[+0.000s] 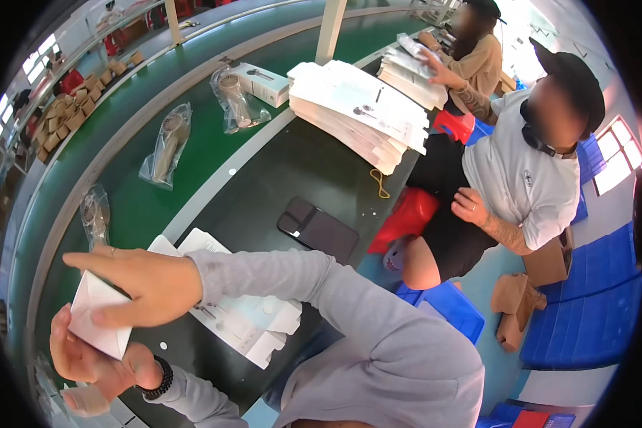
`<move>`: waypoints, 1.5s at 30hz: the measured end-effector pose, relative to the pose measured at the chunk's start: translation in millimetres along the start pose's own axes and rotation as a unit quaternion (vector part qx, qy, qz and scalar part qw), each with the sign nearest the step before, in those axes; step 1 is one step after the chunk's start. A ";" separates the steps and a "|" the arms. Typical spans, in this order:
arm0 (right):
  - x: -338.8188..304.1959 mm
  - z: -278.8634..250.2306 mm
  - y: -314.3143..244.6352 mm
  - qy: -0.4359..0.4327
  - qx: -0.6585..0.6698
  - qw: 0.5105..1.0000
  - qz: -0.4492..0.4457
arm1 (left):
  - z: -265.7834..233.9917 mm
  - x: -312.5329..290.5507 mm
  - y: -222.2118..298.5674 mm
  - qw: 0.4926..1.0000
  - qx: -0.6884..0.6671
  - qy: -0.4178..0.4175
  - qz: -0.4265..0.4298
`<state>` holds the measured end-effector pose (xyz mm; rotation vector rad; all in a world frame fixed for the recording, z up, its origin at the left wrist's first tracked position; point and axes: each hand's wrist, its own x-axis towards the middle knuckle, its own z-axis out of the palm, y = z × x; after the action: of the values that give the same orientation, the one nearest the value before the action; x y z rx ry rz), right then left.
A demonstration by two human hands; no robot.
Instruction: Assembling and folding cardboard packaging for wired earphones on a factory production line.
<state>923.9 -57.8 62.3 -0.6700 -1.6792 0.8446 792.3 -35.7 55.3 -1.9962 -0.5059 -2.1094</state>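
At the left, a white cardboard box (pixel 93 305) is held between my two hands, its end panel turned up toward me. My left hand (pixel 96 367), with a dark beaded bracelet at the wrist, curls its fingers around the box from below. Over the top lies my right hand (pixel 146 285), a ring on one finger, its thumb pressed on the end panel and its other fingers stretched past the far edge. The rest of the box is hidden behind my hands. Beneath my right forearm, flat printed white cartons (pixel 246 328) lie on the dark table.
A black phone (pixel 319 230) lies on the table (pixel 264 192), short of a tall stack of flat cartons (pixel 357 107). Bagged handheld fans (pixel 165 146) and a printed box (pixel 260 82) sit on the green conveyor (pixel 132 121). Two people sit at the right, near a red stool (pixel 406 217).
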 end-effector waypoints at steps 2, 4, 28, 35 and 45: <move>-5.9 -5.8 -1.6 0.009 -0.018 0.997 -0.080 | -8.4 7.6 4.0 0.998 0.001 -0.033 -0.047; -6.5 -5.9 0.4 0.008 -0.028 0.987 -0.159 | 4.2 12.6 7.9 0.989 -0.044 0.062 -0.128; -88.8 -47.9 -38.0 -0.286 -0.243 0.927 0.000 | -67.3 7.2 -107.9 0.931 0.247 0.111 -0.246; -144.5 -21.5 -21.6 -0.323 -0.376 0.864 0.086 | -56.5 -20.6 -136.9 0.940 0.089 0.116 -0.309; -183.2 -6.4 -22.6 -0.230 -0.496 0.824 0.145 | 28.0 -103.9 -124.9 0.909 0.228 -0.139 -0.320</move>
<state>976.1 -213.6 -22.1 -1.5501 -2.5038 0.2547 779.9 80.4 -61.0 -2.0076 -1.7284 -1.7269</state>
